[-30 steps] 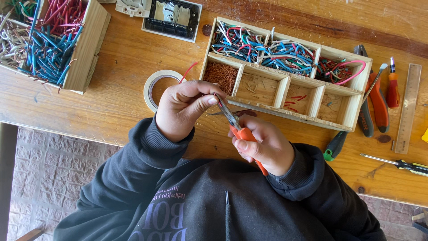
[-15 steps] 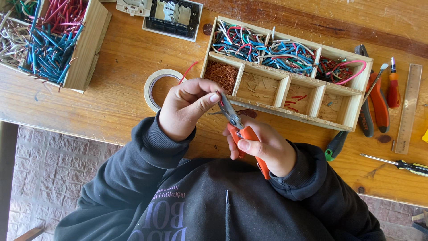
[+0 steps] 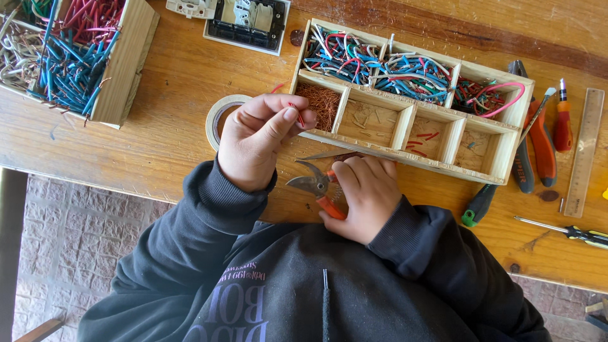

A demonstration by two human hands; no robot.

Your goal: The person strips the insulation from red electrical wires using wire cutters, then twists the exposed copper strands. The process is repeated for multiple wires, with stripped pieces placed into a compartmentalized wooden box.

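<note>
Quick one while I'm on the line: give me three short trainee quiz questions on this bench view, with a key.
1. True or false: the left hand pinches a short red wire piece.
2. Which tool does the right hand hold? A ruler; B orange-handled cutters; C tape roll.
3. What fills the compartment of the wooden tray nearest the left hand?

Key: 1 true. 2 B. 3 Bare copper strands.

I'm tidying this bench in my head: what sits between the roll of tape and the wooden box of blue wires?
Nothing: in the head view, only bare wooden table lies between the tape roll and the box of blue wires.
</note>
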